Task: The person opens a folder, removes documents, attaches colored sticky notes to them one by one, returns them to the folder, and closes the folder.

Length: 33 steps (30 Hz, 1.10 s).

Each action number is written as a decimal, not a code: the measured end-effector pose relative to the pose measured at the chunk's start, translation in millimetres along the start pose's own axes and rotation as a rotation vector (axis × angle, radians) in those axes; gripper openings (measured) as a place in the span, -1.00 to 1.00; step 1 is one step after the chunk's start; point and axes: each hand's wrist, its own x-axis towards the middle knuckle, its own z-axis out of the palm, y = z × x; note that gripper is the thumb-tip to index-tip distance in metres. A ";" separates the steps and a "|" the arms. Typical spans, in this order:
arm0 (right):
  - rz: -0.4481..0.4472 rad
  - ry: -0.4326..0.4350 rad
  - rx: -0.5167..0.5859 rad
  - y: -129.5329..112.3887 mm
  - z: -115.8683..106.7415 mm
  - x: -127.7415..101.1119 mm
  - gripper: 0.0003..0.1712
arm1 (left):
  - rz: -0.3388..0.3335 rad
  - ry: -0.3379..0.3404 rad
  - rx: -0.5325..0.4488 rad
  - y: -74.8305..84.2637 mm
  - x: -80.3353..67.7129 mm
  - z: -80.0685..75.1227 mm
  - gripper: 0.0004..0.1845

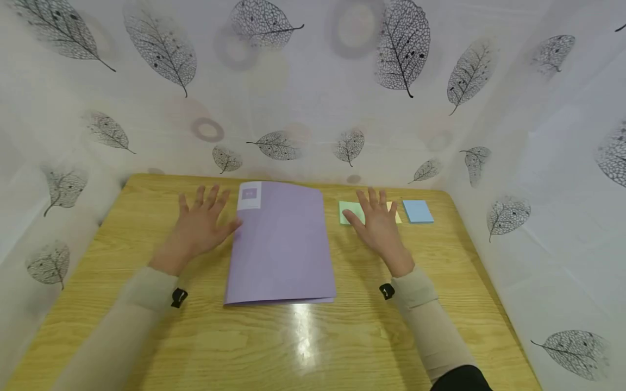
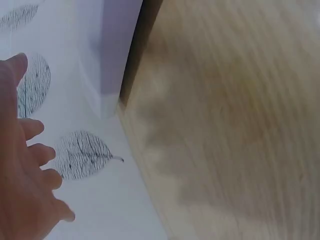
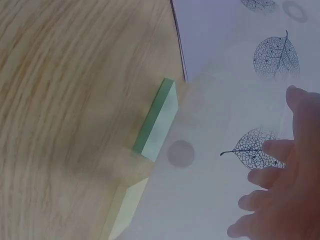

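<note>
A purple folder with a white label at its upper left lies on the wooden table. My left hand, fingers spread, hovers at the folder's left side, its thumb overlapping that edge in the head view. Over on the right, my right hand is also spread with nothing in it. It partly covers a green sticky-note pad and a yellow sticky-note pad. In the right wrist view the green pad and yellow pad lie below the raised fingers.
A blue sticky-note pad lies right of the yellow one. White leaf-printed cloth rises behind the wooden table and along both its sides. Each wrist carries a small black camera.
</note>
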 end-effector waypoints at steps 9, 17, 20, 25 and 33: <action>-0.198 -0.170 0.032 -10.0 34.2 -5.8 -0.27 | 0.354 -0.022 -0.030 59.1 -39.1 46.3 -0.13; -0.267 -0.246 -0.020 -17.1 58.6 -13.5 -0.31 | 0.441 -0.080 0.009 85.5 -60.7 60.2 -0.11; -0.261 -0.272 -0.031 -18.1 61.5 -17.0 -0.33 | 0.470 -0.087 0.025 89.5 -65.2 63.7 -0.09; -0.253 -0.285 -0.028 -18.9 61.8 -18.6 -0.34 | 0.484 -0.047 0.079 93.3 -70.1 68.1 -0.08; -0.247 -0.316 -0.035 -20.5 59.4 -16.7 -0.34 | 0.438 -0.001 0.160 102.2 -79.8 75.9 -0.23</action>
